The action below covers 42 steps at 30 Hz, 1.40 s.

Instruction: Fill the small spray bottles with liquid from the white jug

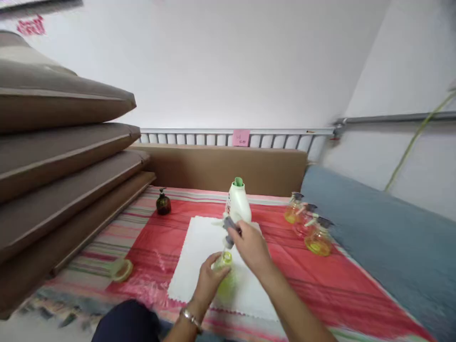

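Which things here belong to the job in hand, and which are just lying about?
Job in hand:
yellow-green bottle, in the left hand
pump head, in the right hand
white mat beneath
white jug, probably

Seemingly just lying about:
tape roll
stacked cushions
pink note

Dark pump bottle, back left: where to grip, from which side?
Probably best by the round body, below the pump head, from the near side or the right. It stands upright, the body is its widest part, and the stacked cushions crowd the left. The slim pump head looks like a poorer hold.
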Tool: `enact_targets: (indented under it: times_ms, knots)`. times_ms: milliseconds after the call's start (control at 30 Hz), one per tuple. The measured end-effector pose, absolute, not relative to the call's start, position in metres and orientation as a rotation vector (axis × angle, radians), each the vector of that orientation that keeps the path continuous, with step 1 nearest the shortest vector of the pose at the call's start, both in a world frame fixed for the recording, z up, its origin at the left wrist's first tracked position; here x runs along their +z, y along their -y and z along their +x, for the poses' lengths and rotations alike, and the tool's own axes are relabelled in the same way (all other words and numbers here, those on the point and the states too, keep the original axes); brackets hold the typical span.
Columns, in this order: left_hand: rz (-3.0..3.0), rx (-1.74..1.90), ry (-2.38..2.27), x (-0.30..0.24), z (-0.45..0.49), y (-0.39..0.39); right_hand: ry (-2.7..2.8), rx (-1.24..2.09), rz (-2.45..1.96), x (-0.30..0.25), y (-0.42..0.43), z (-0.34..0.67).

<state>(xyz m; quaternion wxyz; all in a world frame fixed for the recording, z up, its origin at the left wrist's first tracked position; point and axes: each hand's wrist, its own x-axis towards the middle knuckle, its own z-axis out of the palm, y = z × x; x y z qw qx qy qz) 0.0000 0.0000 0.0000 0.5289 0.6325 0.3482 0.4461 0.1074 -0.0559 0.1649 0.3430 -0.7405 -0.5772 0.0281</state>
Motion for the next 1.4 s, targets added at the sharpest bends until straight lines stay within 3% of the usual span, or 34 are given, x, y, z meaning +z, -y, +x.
enact_targets:
  times_ms: [200, 567, 1000, 1400]
  knots:
    - [1.509, 1.093, -0.853, 0.004, 0.001, 0.003, 1.626, -0.145, -1.939, 0.212, 0.075, 0.135]
    - [1.535, 1.095, -0.858, 0.003, -0.001, 0.003, 1.706, -0.252, -1.97, 0.223, 0.088, 0.132]
    - [1.5, 1.164, -0.86, -0.002, 0.002, 0.002, 1.866, -0.119, -1.977, 0.124, 0.056, 0.115]
    - [1.465, 1.197, -0.866, 0.002, 0.003, 0.005, 1.82, -0.009, -1.957, 0.105, 0.044, 0.121]
